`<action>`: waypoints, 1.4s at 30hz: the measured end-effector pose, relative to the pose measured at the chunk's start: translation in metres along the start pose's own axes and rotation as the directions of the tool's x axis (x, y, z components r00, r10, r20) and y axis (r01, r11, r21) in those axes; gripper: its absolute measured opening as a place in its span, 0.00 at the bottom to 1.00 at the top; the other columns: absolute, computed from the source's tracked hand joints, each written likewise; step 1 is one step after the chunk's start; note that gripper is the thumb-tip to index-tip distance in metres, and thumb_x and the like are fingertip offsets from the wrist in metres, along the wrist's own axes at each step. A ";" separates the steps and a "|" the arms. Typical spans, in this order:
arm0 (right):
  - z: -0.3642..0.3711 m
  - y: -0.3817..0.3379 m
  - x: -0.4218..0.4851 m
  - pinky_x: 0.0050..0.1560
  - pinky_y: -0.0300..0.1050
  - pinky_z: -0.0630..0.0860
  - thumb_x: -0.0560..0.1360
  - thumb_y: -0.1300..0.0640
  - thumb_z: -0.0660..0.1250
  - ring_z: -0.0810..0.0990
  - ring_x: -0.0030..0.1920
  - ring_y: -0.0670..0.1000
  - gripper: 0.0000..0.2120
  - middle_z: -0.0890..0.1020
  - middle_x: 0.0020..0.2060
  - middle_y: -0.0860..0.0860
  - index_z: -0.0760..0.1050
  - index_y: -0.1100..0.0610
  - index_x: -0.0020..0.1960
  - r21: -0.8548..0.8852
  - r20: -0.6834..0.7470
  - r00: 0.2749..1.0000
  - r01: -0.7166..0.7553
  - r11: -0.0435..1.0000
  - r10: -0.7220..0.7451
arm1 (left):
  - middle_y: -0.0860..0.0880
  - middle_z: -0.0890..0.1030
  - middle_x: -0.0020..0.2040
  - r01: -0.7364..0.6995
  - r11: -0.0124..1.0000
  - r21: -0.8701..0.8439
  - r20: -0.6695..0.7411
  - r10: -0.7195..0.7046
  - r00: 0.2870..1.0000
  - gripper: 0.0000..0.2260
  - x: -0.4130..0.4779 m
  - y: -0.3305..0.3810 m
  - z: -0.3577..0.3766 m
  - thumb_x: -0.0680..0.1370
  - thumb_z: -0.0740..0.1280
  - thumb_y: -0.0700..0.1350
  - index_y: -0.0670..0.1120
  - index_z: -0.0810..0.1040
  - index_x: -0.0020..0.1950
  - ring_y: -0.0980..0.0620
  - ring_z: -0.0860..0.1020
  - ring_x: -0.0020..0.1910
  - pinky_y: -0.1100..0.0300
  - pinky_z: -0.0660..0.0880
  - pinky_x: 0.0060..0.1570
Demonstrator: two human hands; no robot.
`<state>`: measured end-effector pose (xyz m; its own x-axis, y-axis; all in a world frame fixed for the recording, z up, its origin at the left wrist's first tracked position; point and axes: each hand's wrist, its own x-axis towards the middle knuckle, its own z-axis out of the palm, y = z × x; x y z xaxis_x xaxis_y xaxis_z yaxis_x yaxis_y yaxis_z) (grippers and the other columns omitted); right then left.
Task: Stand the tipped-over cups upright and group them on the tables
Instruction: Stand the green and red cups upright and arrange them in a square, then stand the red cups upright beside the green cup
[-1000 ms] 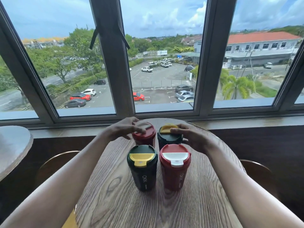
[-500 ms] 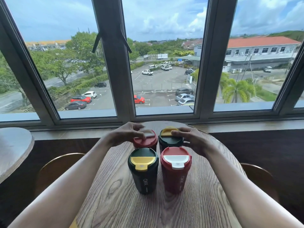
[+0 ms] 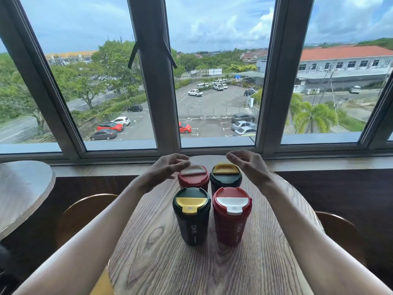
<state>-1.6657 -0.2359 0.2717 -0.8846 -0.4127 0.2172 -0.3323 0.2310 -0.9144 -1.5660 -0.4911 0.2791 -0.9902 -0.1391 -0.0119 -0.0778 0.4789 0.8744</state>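
Several lidded cups stand upright in a tight square on the round wooden table [image 3: 161, 256]. At the front are a dark green cup with a yellow flap [image 3: 192, 216] and a red cup with a white flap [image 3: 232, 216]. Behind them stand a red cup [image 3: 193, 177] and a dark green cup with a yellow flap [image 3: 225, 176]. My left hand [image 3: 164, 170] hovers just left of the back red cup, fingers apart, touching nothing. My right hand [image 3: 247, 165] hovers right of the back green cup, also empty with spread fingers.
A second round table [image 3: 21, 192] stands at the left. Curved wooden chair backs sit below on the left [image 3: 89, 201] and right [image 3: 338, 222]. A window sill [image 3: 319, 163] and large windows lie just beyond the table's far edge.
Both hands rested on the lids of the two back cups; now they have lifted off and spread apart. The cups have stayed in place.
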 end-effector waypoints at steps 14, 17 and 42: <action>0.232 -0.158 -0.052 0.41 0.28 0.73 0.73 0.58 0.71 0.80 0.38 0.42 0.07 0.86 0.42 0.50 0.84 0.56 0.51 0.006 0.314 0.890 0.346 0.938 -0.330 | 0.50 0.85 0.40 0.137 0.939 0.316 -0.645 0.106 0.757 0.03 -0.205 -0.039 -0.125 0.75 0.70 0.45 0.49 0.84 0.46 0.53 0.82 0.39 0.59 0.79 0.43; 0.304 -0.180 -0.075 0.42 0.35 0.76 0.73 0.59 0.70 0.80 0.36 0.37 0.06 0.86 0.41 0.49 0.84 0.55 0.49 0.094 0.436 0.826 0.353 0.931 -0.357 | 0.51 0.82 0.37 0.228 0.932 0.282 -0.719 0.048 0.693 0.04 -0.260 -0.064 -0.161 0.74 0.70 0.44 0.48 0.84 0.45 0.52 0.80 0.37 0.62 0.76 0.42; 0.759 -0.280 -0.037 0.42 0.37 0.77 0.74 0.61 0.70 0.81 0.40 0.48 0.08 0.84 0.42 0.54 0.83 0.62 0.53 0.199 0.602 0.738 0.231 0.952 -0.305 | 0.51 0.84 0.45 0.432 0.895 0.115 -0.869 -0.120 0.480 0.04 -0.378 -0.319 -0.508 0.74 0.69 0.41 0.46 0.83 0.47 0.54 0.81 0.42 0.69 0.73 0.38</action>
<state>-1.2919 -0.9540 0.2609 -0.3543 -0.9055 0.2337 -0.4557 -0.0511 -0.8886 -1.1076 -1.0319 0.2514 -0.3648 -0.8777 0.3109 -0.5106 0.4677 0.7214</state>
